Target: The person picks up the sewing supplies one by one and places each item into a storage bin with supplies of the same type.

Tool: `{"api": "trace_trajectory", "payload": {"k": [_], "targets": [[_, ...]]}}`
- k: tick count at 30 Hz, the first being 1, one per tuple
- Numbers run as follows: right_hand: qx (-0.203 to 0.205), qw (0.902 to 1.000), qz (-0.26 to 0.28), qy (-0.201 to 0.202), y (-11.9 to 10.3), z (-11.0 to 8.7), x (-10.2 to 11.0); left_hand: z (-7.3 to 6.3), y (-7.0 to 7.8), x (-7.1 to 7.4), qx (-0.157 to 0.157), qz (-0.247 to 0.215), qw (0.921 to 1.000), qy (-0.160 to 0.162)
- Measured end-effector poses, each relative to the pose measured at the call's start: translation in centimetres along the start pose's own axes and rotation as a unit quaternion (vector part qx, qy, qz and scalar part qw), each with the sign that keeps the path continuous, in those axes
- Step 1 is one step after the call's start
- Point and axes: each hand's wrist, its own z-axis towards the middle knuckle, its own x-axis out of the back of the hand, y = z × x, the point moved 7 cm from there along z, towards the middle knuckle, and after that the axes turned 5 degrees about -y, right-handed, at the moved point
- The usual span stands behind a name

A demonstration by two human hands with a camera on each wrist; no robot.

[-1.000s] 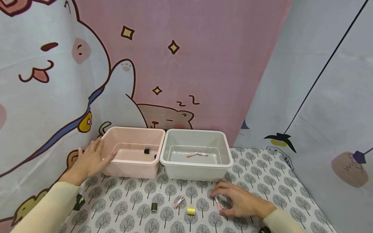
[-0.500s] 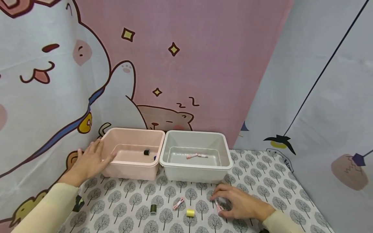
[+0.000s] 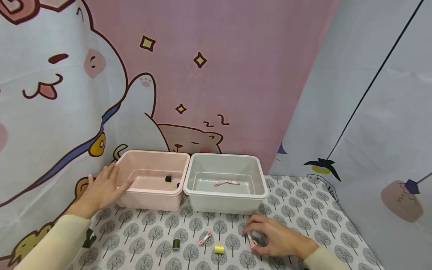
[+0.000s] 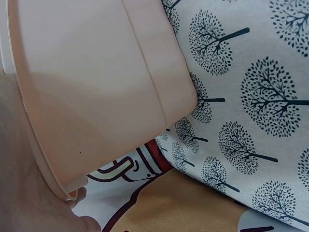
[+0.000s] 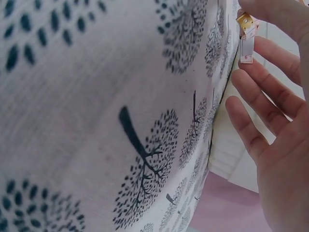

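In the head view my right hand (image 3: 275,236) pinches a folded measuring tape (image 3: 251,241) at the table, between thumb and fingers. The right wrist view shows this white tape (image 5: 246,48) with printed marks and a brass-coloured end. My left hand (image 3: 101,189) rests spread on the left front corner of the pink bin (image 3: 152,191), fingers straight, thumb over its front rim. On the cloth lie another folded measuring tape (image 3: 205,238), a dark green thread spool (image 3: 176,245) and a yellow thread spool (image 3: 219,249).
A black spool (image 3: 168,179) and a partly hidden blue item (image 3: 178,185) lie in the pink bin. Beside it stands a light grey bin (image 3: 224,200) holding two folded tapes (image 3: 221,183). Tree-printed cloth (image 3: 141,240) covers the table; a cartoon curtain (image 3: 236,75) hangs behind.
The view has tilted slightly, so everything sits a little lower in it. Both hands keep nearly the same places, the right at the measuring tape and the left on the pink bin.
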Motion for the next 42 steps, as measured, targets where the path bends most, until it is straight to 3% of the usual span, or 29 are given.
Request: {"api": "trace_trajectory", "payload": {"k": [12, 20, 28, 42], "targets": [[0.034, 0.9980, -0.036, 0.040, -1.5, 0.3, 1.1, 0.0, 0.2, -0.4, -0.006, -0.008, 0.9999, 0.002], [0.036, 0.9974, -0.037, 0.050, -2.2, 0.7, 2.5, 0.0, 0.6, -0.6, -0.007, -0.011, 0.9999, 0.002], [0.076, 0.9918, -0.062, 0.083, -3.5, 1.1, 4.1, 0.3, 0.6, -0.4, -0.012, -0.001, 0.9999, 0.008], [0.121, 0.9868, -0.037, 0.102, -5.3, 2.0, 6.6, 0.0, 0.0, 0.1, -0.005, -0.001, 1.0000, 0.001]]}}
